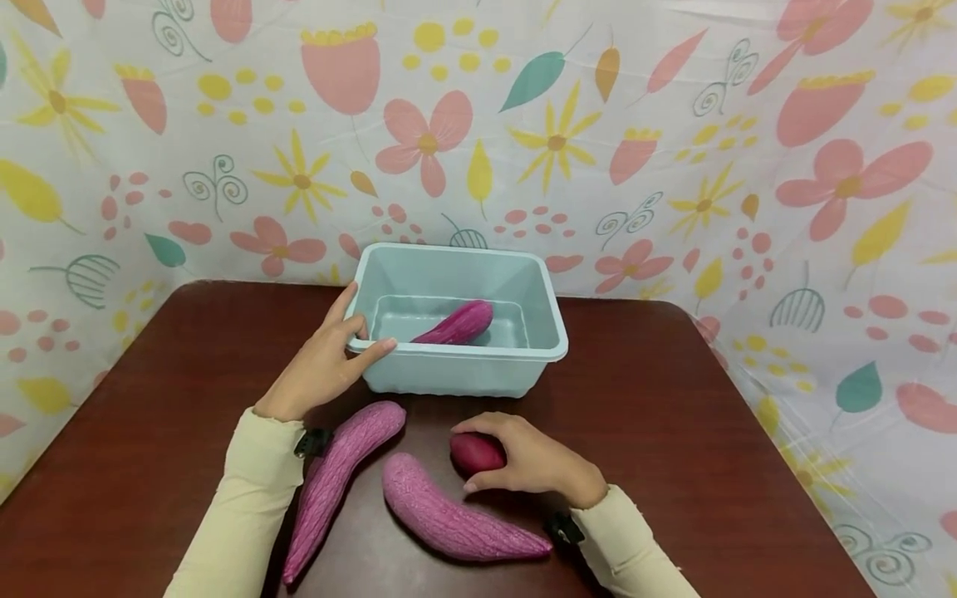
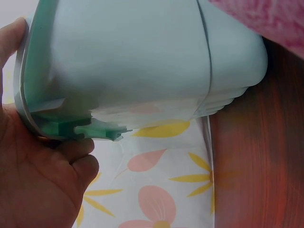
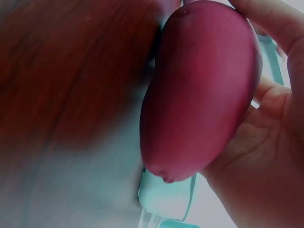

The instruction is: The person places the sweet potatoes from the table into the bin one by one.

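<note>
My left hand (image 1: 317,361) grips the near left corner of a light blue plastic basin (image 1: 456,372), thumb over the front rim. In the left wrist view, curled fingers (image 2: 80,159) lie at the basin's rim. Inside the basin lies a purple eggplant (image 1: 459,322), its lower end hidden by the front wall. In front of the basin, my right hand (image 1: 534,461) holds a smooth dark red mango (image 1: 474,453) between thumb and fingers. The right wrist view shows the mango (image 3: 202,90) large, with a small nub at one end.
Two wrinkled pinkish-purple eggplants lie on the dark brown table (image 1: 658,399): one eggplant (image 1: 340,473) beside my left forearm, the other eggplant (image 1: 452,519) curved near my right wrist. A flower-patterned cloth (image 1: 478,124) hangs behind the table.
</note>
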`<state>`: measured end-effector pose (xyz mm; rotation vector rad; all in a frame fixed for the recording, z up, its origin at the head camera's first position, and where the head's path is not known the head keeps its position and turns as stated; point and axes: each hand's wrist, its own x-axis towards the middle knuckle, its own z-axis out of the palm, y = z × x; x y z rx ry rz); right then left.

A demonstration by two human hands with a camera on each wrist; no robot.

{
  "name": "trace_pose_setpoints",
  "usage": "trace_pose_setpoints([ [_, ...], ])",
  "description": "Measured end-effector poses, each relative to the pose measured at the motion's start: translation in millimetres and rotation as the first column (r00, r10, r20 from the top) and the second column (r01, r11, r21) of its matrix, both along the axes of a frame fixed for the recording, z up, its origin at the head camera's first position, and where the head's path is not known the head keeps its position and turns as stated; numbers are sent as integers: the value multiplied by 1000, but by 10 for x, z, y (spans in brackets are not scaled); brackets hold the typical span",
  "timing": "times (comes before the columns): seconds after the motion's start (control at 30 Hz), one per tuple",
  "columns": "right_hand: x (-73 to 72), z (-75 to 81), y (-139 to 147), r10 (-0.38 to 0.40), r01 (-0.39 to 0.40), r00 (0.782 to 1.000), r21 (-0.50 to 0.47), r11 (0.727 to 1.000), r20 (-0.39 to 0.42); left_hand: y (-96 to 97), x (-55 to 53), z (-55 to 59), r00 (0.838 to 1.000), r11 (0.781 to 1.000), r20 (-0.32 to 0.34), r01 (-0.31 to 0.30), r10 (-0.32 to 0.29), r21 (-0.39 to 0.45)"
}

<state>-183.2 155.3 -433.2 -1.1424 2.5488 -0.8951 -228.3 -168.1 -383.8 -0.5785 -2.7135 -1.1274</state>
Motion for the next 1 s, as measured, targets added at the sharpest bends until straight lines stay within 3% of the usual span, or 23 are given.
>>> trace_pose_setpoints([
  [0.67,15,11,-8,7,-7,1000,1,1000,1,26,-26,-4,1000,1000,-7,10,-10,9],
  [1.0,20,82,18,4,-4,999,-8,1000,-46,7,-4,5,1000,1000,-1,12,-12,11],
])
